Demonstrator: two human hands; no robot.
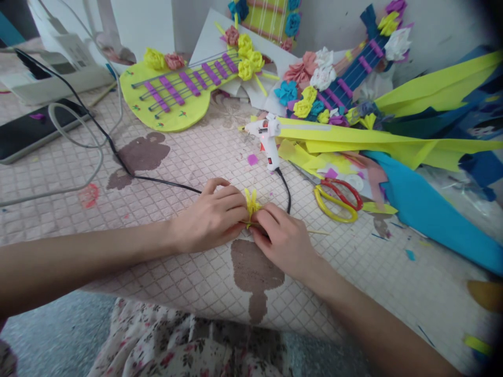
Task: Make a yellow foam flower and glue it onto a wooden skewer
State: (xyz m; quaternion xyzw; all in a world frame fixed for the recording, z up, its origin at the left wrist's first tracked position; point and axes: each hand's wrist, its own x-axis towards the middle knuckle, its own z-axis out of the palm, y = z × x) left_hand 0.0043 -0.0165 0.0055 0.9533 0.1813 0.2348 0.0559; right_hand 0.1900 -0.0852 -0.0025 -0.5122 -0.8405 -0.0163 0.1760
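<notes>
Near the front of the table, my left hand (220, 213) and my right hand (285, 238) meet at a small yellow paper flower (252, 203). Fingers of both hands are closed round its base. A thin wooden stick (317, 232) runs through the grip and pokes out to the right of my right hand. My left fingertips pinch the flower's left side, while my right thumb and fingers press from the right. The fingers hide most of the flower's lower part. Just beyond the hands, a white glue gun (269, 141) stands on the table, its black cord trailing past them.
Scissors (338, 200) with red and yellow handles lie to the right, beside blue paper (436, 209) and yellow paper strips (377, 137). Behind stand a yellow paper guitar (176, 112) and a blue paper guitar (353, 78). A phone (35, 131) and cables lie at left.
</notes>
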